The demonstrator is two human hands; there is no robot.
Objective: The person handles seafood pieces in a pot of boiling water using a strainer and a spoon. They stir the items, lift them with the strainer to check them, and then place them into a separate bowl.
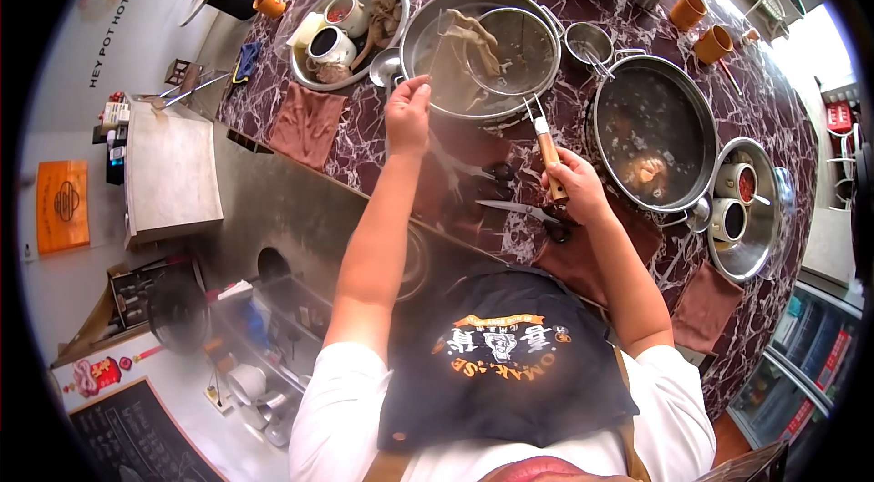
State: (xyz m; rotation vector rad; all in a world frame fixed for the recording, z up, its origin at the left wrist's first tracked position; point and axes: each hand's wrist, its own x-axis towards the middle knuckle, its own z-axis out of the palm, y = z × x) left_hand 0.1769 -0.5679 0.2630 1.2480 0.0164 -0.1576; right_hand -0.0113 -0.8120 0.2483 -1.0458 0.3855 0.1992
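My right hand [573, 183] is closed around the wooden handle of a mesh strainer [513, 52], whose round basket rests in a wide steel pot [412, 65]. A pale, cooked piece of meat or offal [474, 38] hangs over the basket's left rim. My left hand [410, 110] pinches the end of something thin, perhaps a skewer or chopstick, at the pot's front left edge; steam blurs it. Scissors [509, 207] with black handles lie below the strainer handle, and another pair [478, 171] is beside them under steam.
A second pot [602, 154] of dark broth stands at the right. Steel basins with sauce jars stand at far left [295, 59] and far right [773, 222]. A small steel pot [588, 39] sits between the large pots. Brown cloths [308, 127] lie along the marbled table's near edge.
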